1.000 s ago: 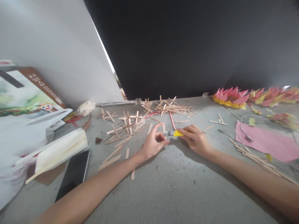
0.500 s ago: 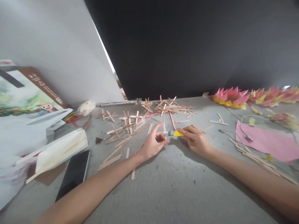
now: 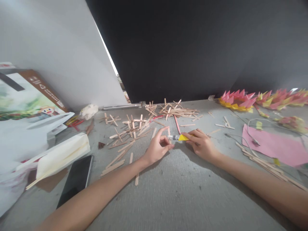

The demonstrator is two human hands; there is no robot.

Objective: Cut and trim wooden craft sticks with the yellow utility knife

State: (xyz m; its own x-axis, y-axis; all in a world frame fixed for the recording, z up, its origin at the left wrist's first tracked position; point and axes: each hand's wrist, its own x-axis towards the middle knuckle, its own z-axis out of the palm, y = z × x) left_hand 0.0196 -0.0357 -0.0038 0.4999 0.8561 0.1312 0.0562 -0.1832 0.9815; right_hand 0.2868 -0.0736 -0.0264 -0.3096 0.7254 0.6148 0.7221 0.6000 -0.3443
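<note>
One black phone (image 3: 75, 178) is lying by the left edge of the desk (image 3: 183, 195). Mid-desk, the left hand (image 3: 157, 148) is pinching one yellow cutter (image 3: 181, 137) by its grey tip, the right hand (image 3: 201, 143) is clasping its body, both grips closed.

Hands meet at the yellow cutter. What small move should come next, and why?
Probably a short, slow press of the yellow cutter, gripped in the right hand: its metal tip meets the pinching left hand, so gentleness seems wise.

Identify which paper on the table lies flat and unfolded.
The pink sheet on the right; the pink-and-yellow papers behind it are folded into spiky shapes.
</note>
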